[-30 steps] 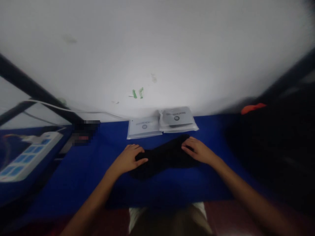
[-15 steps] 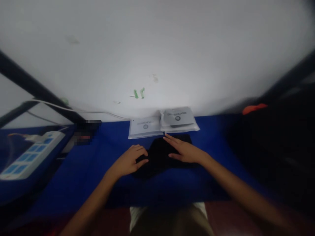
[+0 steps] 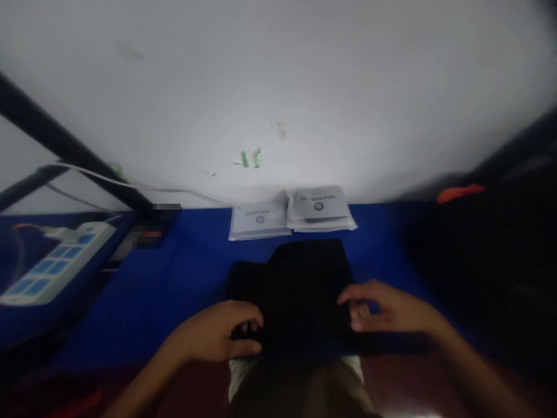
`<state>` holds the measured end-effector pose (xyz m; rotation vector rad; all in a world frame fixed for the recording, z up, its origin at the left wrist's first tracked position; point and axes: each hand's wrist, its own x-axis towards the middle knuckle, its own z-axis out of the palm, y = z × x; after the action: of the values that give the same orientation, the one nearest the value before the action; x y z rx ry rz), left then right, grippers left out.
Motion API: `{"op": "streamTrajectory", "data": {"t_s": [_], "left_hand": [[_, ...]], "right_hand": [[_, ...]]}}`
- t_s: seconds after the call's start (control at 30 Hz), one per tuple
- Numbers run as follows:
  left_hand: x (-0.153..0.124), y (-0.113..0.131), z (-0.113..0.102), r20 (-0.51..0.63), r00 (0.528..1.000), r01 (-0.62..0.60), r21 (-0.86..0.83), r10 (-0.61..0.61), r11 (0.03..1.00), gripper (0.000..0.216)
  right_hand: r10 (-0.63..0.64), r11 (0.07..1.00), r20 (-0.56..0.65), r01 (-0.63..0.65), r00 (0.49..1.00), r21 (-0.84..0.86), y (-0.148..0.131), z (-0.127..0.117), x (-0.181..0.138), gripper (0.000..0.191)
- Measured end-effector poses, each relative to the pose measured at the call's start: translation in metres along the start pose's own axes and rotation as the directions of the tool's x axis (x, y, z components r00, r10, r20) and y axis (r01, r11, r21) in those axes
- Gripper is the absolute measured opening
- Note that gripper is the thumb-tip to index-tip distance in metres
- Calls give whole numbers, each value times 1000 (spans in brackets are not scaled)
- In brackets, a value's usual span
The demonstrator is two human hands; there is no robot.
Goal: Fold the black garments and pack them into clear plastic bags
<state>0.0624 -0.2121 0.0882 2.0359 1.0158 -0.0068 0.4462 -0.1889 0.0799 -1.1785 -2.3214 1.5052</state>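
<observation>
A black cloth item (image 3: pixel 304 284) lies spread on the blue table top in front of me; its dark surface hides folds and exact kind. At its near left side rests my left hand (image 3: pixel 217 331), fingers bent over the cloth and thumb held apart from them. My right hand (image 3: pixel 383 307) is at the right edge of the cloth, index finger reaching onto it, while the other fingers curl against the thumb around the edge.
Clear printed bags (image 3: pixel 260 220) and a stacked pair (image 3: pixel 322 206) lie beyond the cloth against the white wall (image 3: pixel 278 87). A white power strip (image 3: pixel 58 264) is at the left, with a cable (image 3: pixel 174 190) along the wall. Something orange (image 3: pixel 461 193) sits at right.
Both hands have come back toward my body, the right one also moving outward to the right edge. The black cloth now reaches closer to me and shows a larger area.
</observation>
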Motion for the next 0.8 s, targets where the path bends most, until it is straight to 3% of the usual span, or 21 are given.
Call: {"op": "streamTrajectory", "data": {"t_s": [0.07,0.13,0.2,0.27,0.37,0.47,0.63,0.8], "left_hand": [[8,0,2,-24,999,30,18,-29,999,27],[24,0,4,-105,993,-52,60,58,997,25],[44,-1,6,-185,962,-171,156,198,973,25],[65,-6,9,-227,933,-200,315,278,928,29],[86,-18,11,-328,924,1,515,196,857,45],[91,-31,9,-381,922,158,542,73,826,75],[92,-39,9,-346,938,191,514,-2,836,97],[103,-37,10,-375,926,229,482,-37,846,98]], "right_hand": [[44,992,-51,-38,998,120,7,5,17,37],[112,935,-156,-51,981,351,14,7,43,36],[175,778,-215,-1,961,628,18,5,71,35],[205,588,-261,94,943,803,20,0,97,30],[277,365,-314,203,908,909,22,-11,126,17],[350,227,-346,279,870,933,26,-19,141,13],[396,235,-437,371,807,898,31,-24,142,11],[283,341,-650,560,705,755,26,-31,125,11]]}}
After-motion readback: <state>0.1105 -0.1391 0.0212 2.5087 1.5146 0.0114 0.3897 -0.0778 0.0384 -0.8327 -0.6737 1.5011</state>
